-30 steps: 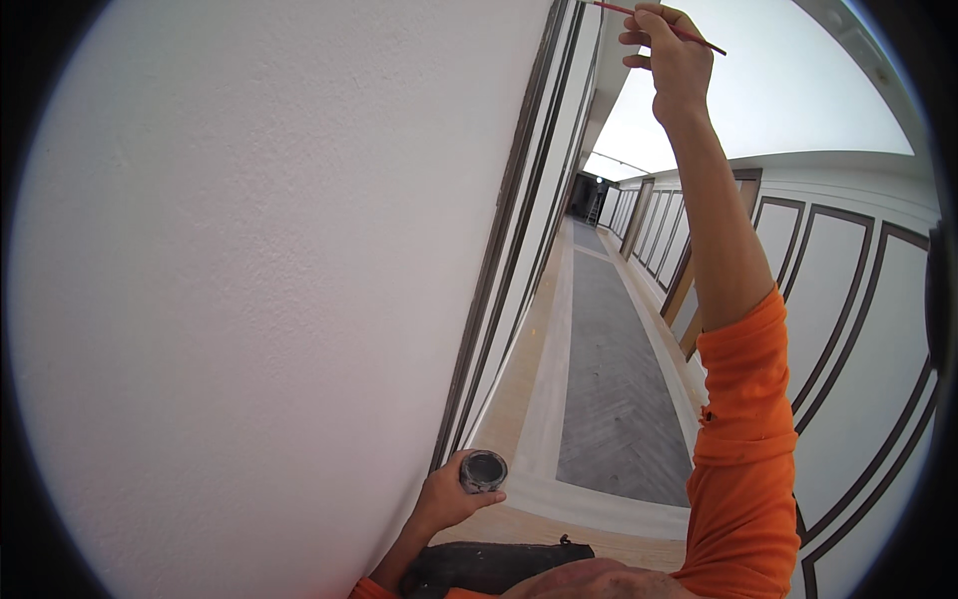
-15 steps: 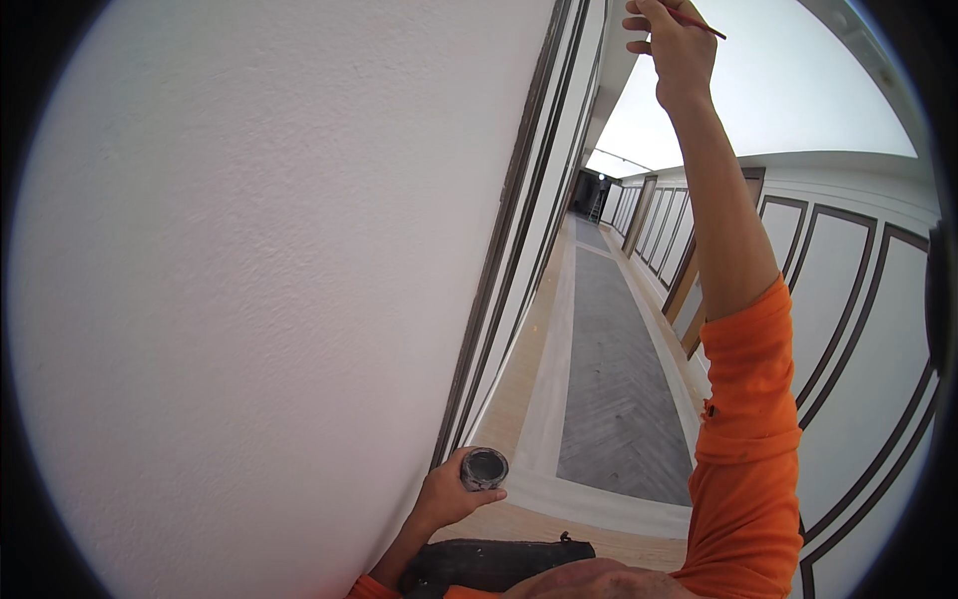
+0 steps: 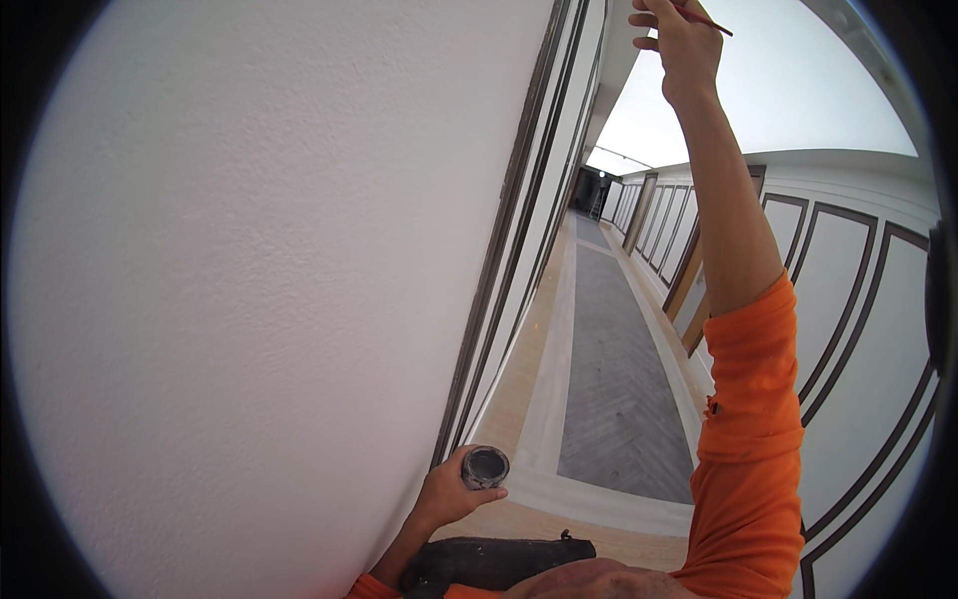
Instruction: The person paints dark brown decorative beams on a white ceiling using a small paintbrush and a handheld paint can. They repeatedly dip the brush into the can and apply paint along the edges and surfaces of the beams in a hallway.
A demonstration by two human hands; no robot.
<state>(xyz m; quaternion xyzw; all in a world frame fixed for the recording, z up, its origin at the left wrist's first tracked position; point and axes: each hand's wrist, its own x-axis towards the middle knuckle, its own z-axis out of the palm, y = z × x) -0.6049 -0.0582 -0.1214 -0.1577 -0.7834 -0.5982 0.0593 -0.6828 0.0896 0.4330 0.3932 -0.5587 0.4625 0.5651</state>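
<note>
Low beside the wall, my left hand [image 3: 449, 493] is wrapped round a small round cup [image 3: 485, 466] with dark grey paint inside and smears on its rim. My right arm reaches high, bare from the rolled orange sleeve upward. At the top edge of the view, my right hand [image 3: 689, 50] pinches a thin brush with a dark red handle [image 3: 714, 24]. The handle's end points to the right. The brush's tip is out of sight past the top edge. Dark trim strips [image 3: 504, 215] run up the wall just left of the raised hand.
A white textured wall [image 3: 259, 299] fills the left side. A long corridor floor with grey herringbone and pale borders [image 3: 619, 389] stretches ahead. White panels with dark frames [image 3: 838, 270] line the right wall. A black bag [image 3: 499, 562] sits close below my left hand. Overhead is a bright ceiling panel [image 3: 798, 90].
My right hand and forearm have shifted slightly to the right, with the brush still held. My left hand and the cup have barely moved.
</note>
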